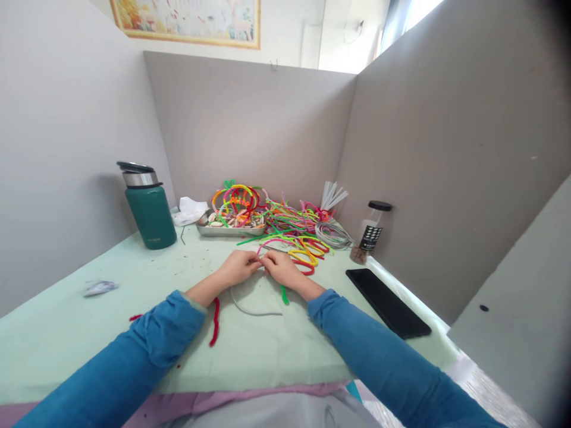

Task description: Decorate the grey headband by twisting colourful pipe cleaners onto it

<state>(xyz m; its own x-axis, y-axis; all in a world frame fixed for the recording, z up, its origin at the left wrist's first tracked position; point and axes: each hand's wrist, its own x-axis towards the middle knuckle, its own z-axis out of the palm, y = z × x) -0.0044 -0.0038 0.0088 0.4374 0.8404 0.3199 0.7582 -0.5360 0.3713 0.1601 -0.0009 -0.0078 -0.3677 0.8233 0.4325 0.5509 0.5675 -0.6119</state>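
My left hand point(239, 267) and my right hand point(282, 268) meet over the middle of the table, fingertips pinched close together. Between them is a pink pipe cleaner point(264, 244), which curves up behind the fingers; its pinched part is mostly hidden. A thin grey wire point(256, 312) bends out below my left hand and lies on the cloth; whether its upper end is held, I cannot tell. Near my left wrist lies a red pipe cleaner piece point(215, 324). A green piece point(284, 295) pokes out beneath my right hand. Yellow and red pipe cleaner loops point(306, 257) lie just beyond it.
A metal tray point(232, 232) holds small pieces and colourful pipe cleaner hoops. Beside it are a pile of pipe cleaners point(294, 217) and a coil of grey wire point(333, 235). A green bottle point(154, 217) stands left; a clear jar point(369, 235) and black phone point(387, 302) are right.
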